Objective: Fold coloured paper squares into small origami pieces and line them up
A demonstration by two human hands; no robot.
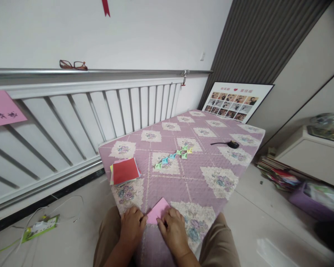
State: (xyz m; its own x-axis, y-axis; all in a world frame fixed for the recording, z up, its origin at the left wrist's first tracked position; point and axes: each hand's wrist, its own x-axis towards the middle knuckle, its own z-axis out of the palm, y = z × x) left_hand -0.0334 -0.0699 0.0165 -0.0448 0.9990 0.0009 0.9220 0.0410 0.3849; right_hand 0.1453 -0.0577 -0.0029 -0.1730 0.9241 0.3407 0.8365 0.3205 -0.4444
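A pink sheet of paper [159,210], folded to a point at the top, lies on the table's near part. My left hand [132,224] rests at its left corner, fingers curled, with thumb and fingertips on the paper's edge. At the right side, my right hand [173,227] pinches the paper's lower edge with its thumb and bent fingers. A stack of coloured paper with a red sheet [125,171] on top is on the left. Several small folded paper pieces [172,156] in green, blue and yellow form a line beyond my hands.
The table has a purple floral cloth [167,187]. A black tape measure [233,144] lies at its right. Beyond are a photo board [236,102], a white radiator [128,111] and glasses [73,65] on a rail. A power strip [41,228] lies on the floor.
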